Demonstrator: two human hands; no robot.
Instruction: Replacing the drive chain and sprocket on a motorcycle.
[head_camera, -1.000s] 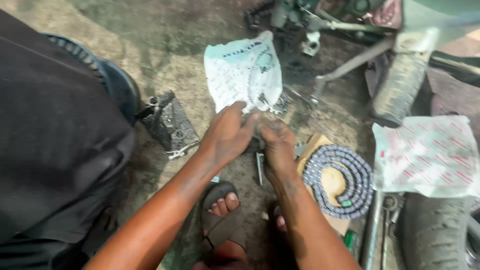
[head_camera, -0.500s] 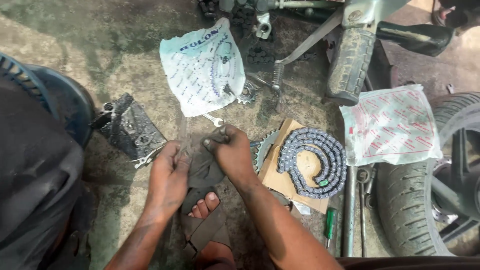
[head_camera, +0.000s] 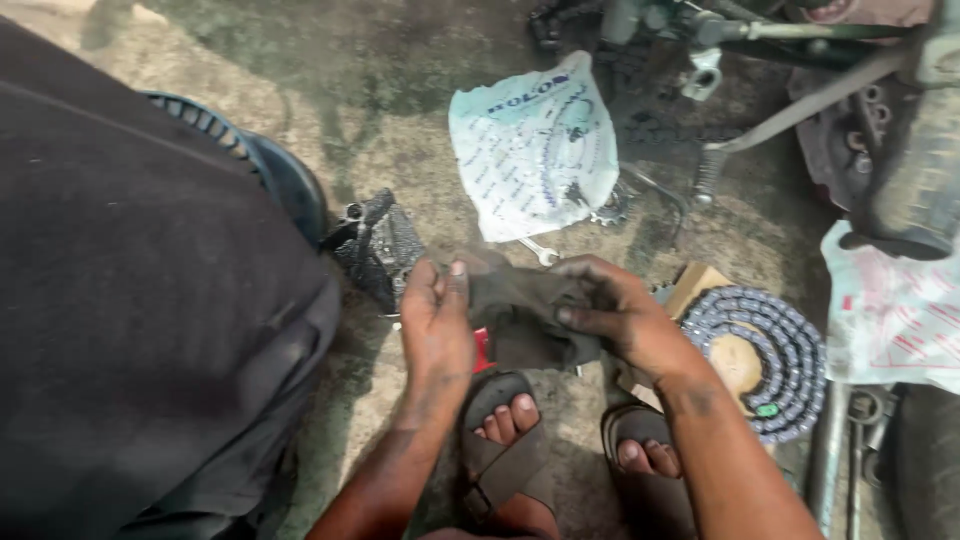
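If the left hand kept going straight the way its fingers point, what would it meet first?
Likely the dark metal part on the ground just past the left hand, which holds a dark rag; depth is unclear.

bare forearms with no sleeves run up from the bottom of the frame; left hand (head_camera: 437, 325) and right hand (head_camera: 618, 318) grease-smudged; both feet in dark open-toed strap sandals (head_camera: 505, 455) at lower centre

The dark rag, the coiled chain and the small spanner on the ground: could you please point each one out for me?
dark rag (head_camera: 525, 318), head view, on its crumpled middle between the hands.
coiled chain (head_camera: 790, 345), head view, on the coil's right side.
small spanner (head_camera: 541, 251), head view, on its shaft.
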